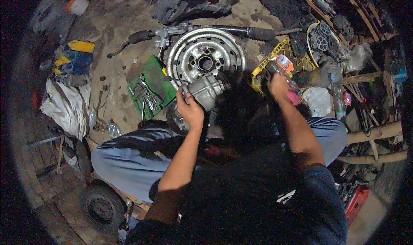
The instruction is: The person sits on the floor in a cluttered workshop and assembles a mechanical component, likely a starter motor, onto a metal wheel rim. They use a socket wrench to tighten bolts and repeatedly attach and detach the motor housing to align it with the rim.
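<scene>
My left hand (189, 109) grips a grey cast-metal compressor-like part (203, 92), fingers bent over its near left side. It is tilted at the near edge of a silver steel wheel rim (175, 58), which lies flat on the floor. My right hand (279, 87) is closed at the near side of a yellow plastic crate (259, 73). At its fingers there is something dark that I cannot make out. Left of the rim lies an open green tool case (160, 71) with several wrenches (148, 101) in it. Dark shadow hides the area between my hands.
Behind the rim lies a steering rack (232, 30). At the right are a clear plastic bag (318, 101), greasy metal parts (322, 36) and wooden poles (374, 132). A pale sack (64, 107), blue-and-yellow containers (79, 58) and a tyred wheel (103, 206) are at the left.
</scene>
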A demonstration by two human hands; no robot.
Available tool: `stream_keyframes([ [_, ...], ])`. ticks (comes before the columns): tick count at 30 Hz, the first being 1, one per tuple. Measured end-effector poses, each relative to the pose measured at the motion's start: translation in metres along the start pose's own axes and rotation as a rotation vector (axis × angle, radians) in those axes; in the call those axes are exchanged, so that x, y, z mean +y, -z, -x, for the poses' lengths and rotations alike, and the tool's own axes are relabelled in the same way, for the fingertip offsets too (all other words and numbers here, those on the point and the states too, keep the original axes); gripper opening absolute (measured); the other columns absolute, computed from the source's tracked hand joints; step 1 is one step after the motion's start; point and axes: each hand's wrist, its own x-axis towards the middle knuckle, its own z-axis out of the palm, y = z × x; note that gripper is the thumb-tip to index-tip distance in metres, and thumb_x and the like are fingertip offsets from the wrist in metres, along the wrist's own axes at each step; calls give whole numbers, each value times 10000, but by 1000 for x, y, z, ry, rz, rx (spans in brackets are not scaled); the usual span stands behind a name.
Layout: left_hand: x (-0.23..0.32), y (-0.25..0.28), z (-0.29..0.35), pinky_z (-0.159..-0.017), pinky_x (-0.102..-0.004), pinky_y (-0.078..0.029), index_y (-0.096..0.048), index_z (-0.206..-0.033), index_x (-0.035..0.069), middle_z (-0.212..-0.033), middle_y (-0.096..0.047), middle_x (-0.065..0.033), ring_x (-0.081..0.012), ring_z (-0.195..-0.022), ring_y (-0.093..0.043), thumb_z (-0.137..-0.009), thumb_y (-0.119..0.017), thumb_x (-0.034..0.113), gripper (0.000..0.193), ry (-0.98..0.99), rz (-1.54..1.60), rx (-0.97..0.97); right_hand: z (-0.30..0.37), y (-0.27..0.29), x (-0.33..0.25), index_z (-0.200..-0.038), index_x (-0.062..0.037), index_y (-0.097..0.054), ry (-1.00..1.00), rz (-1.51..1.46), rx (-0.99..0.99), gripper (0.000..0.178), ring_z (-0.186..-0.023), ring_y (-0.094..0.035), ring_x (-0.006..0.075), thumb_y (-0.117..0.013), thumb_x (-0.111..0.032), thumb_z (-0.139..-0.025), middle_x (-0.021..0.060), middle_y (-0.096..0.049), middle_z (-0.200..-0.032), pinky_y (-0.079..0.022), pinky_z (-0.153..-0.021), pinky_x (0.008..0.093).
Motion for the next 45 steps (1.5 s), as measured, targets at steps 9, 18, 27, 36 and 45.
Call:
stream_keyframes([
  [9,-18,-3,-19,-1112,-450,-286,-458,-1389,11,-1397,-455,-269,-397,-1331,-394,-973,-546,332,533,157,145,-84,9,-30,-78,-1176,-7,-648,144,-1253,-667,552,-966,-645,238,-471,-501,-1007,112,-676,-1105,-503,-849,378],
  [18,-67,-23,-30,-1102,-507,-328,-463,-1395,8,-1395,-446,-304,-474,-1237,-478,-934,-599,446,649,352,77,-183,47,-2,-140,-1366,-25,-518,-329,-1125,-671,635,-1062,-624,307,-361,-537,-1024,190,-615,-1224,-495,-910,461],
  [27,-44,-10,-22,-944,-384,-428,-555,-1235,-41,-1159,-603,-196,-287,-1050,-561,-976,-548,358,476,321,522,28,86,14,-156,-1171,-46,-622,-152,-1343,-249,379,-958,-592,225,-553,-376,-999,110,-644,-1080,-477,-853,370],
  [36,82,87,-67,-1080,-397,-346,-562,-1218,50,-1280,-556,-117,-254,-1210,-511,-1021,-347,484,523,-14,1272,-127,140,156,-195,-1090,28,-673,424,-1153,338,354,-941,-602,193,-585,-296,-980,131,-687,-1014,-451,-884,329],
  [45,123,144,-78,-1101,-528,-388,-565,-1155,81,-1314,-545,-116,-318,-1303,-475,-962,-465,469,444,87,1842,-196,220,237,-236,-1155,6,-693,1031,-1070,365,292,-1252,-526,316,-589,-109,-907,217,-615,-1313,-359,-1077,420],
])
